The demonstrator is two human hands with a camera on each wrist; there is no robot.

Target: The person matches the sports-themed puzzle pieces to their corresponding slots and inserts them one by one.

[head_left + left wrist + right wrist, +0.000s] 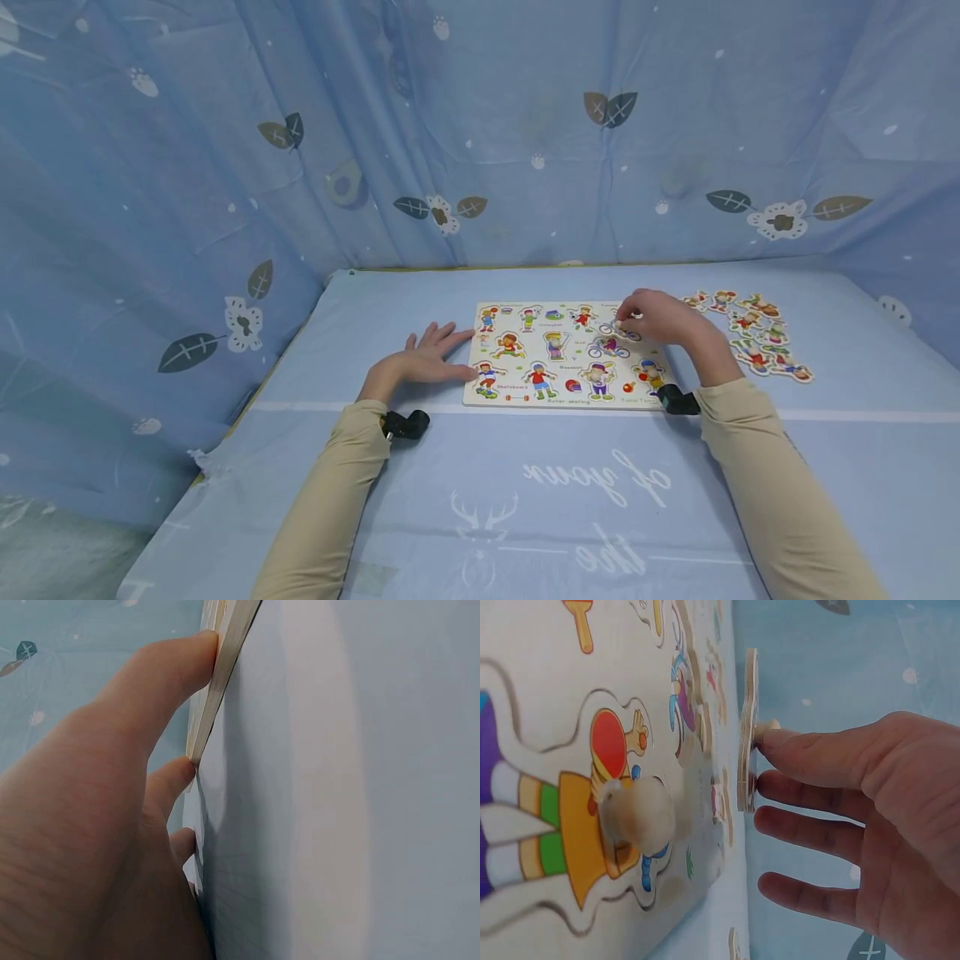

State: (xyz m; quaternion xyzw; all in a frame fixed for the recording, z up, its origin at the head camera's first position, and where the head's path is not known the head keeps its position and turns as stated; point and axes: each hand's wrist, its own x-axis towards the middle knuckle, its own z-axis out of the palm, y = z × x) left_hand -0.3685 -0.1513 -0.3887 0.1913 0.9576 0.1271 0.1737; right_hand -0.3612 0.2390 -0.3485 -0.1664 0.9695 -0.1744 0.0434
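Note:
A wooden knob puzzle board with sports figures lies flat on the table. My left hand is spread at its left side; in the left wrist view the thumb and a fingertip touch the board's edge. Above the board's upper right part, my right hand pinches a puzzle piece by its small knob between thumb and forefinger, the other fingers apart. That piece stands edge-on in the right wrist view, off the board; its picture is mostly hidden there. Below it sits a bicycle piece.
Several loose puzzle pieces lie in a cluster right of the board. A table tennis piece with a round knob sits near the board's lower right corner. A blue patterned curtain hangs behind the table.

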